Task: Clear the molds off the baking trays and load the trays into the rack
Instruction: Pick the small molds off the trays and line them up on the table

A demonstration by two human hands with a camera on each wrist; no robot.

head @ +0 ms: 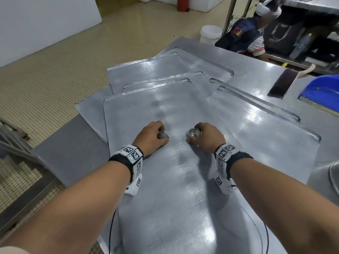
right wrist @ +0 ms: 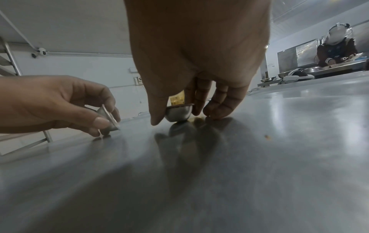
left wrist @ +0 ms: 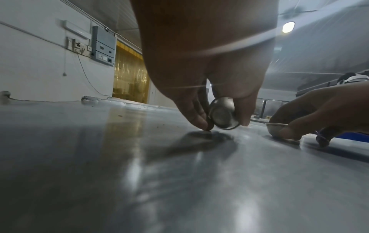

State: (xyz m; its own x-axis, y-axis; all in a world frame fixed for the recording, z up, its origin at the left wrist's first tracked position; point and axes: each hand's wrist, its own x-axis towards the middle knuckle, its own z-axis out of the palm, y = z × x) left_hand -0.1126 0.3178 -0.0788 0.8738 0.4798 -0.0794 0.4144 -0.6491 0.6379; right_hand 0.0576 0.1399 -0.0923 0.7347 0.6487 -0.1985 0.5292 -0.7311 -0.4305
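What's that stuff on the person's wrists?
Each wrist wears a black band carrying a blocky white box printed with black-and-white square codes; the right wrist's box looks the same. A thin black cable hangs from each. The forearms are bare, with no gloves on the left hand or right hand.

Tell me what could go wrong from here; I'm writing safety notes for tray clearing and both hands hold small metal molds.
The left hand pinches a tilted mold by its rim only, so it might slip and roll.

The right hand holds the other mold low against the top tray; dragging it could scrape the surface.

The trays lie loosely fanned and overlapping, one corner past the table edge, so leaning on them may shift the stack.
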